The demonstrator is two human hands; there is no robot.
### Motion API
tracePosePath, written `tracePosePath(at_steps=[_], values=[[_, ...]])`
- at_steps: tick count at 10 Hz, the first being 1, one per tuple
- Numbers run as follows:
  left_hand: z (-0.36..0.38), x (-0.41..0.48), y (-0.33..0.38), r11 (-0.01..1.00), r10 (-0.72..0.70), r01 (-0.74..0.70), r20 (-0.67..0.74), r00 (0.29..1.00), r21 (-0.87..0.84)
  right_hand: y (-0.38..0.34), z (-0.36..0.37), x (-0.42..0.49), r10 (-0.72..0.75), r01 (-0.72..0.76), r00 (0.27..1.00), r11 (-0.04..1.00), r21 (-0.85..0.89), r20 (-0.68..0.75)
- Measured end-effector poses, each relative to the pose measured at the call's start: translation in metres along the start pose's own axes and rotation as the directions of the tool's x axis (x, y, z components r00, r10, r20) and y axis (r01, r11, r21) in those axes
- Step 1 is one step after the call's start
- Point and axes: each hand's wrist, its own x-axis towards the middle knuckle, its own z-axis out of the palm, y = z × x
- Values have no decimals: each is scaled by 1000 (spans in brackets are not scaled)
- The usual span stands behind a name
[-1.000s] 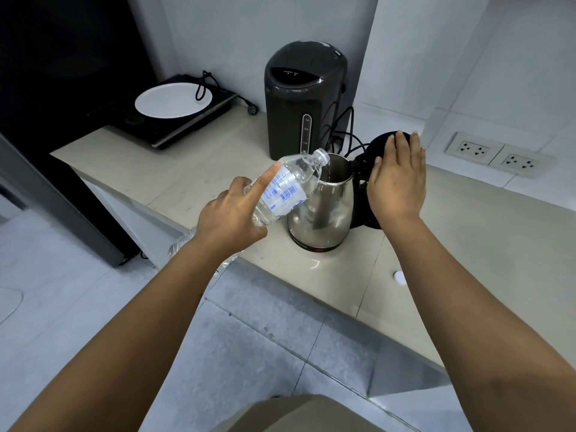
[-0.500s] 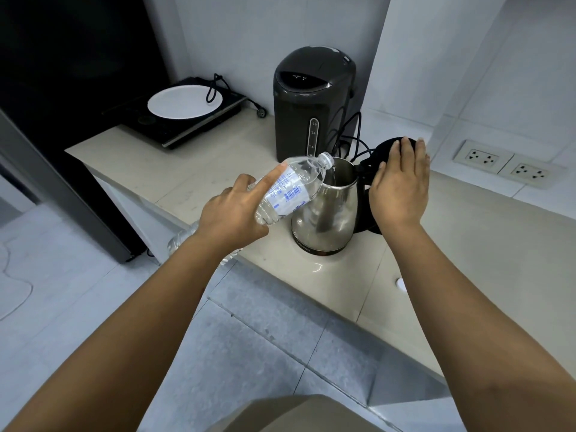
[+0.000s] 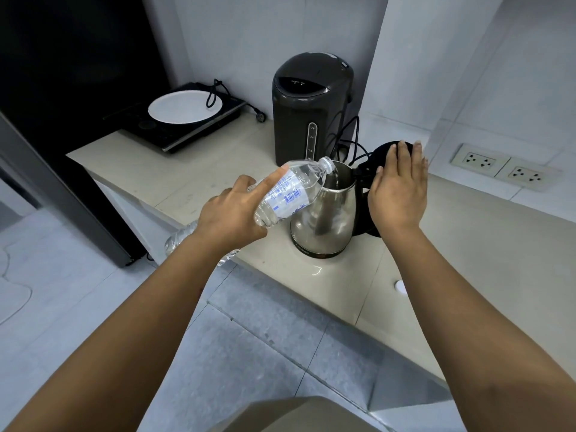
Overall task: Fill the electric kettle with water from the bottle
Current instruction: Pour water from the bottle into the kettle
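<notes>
A steel electric kettle [image 3: 327, 222] stands on the beige counter [image 3: 467, 244] with its black lid [image 3: 378, 157] swung open to the right. My left hand [image 3: 230, 213] grips a clear plastic water bottle [image 3: 293, 190], tilted with its uncapped mouth over the kettle's rim. A thin stream of water falls from the mouth into the kettle. My right hand [image 3: 399, 188] rests flat with fingers together against the open lid and the black handle behind the kettle.
A tall dark hot-water dispenser [image 3: 310, 107] stands behind the kettle with black cords beside it. An induction hob with a white plate [image 3: 185, 107] sits at the back left. Wall sockets [image 3: 501, 166] are at right. A small white cap [image 3: 400, 286] lies on the counter near its front edge.
The bottle's mouth has come a little further over the kettle's rim and water now shows running in. The right hand stays on the lid.
</notes>
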Motion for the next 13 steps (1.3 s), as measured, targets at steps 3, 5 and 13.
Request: tracePosePath(at_steps=[3, 5, 13], values=[[-3, 2, 3, 1000, 9, -9, 6, 1000, 20, -2, 1, 0, 12, -12, 1000, 1000, 15, -6], [-5, 4, 6, 1000, 9, -9, 5, 1000, -1, -1, -1, 0, 11, -11, 1000, 1000, 18, 0], [-8, 4, 8, 1000, 1, 0, 26, 1000, -24, -2, -2, 0, 10, -10, 1000, 1000, 13, 16]])
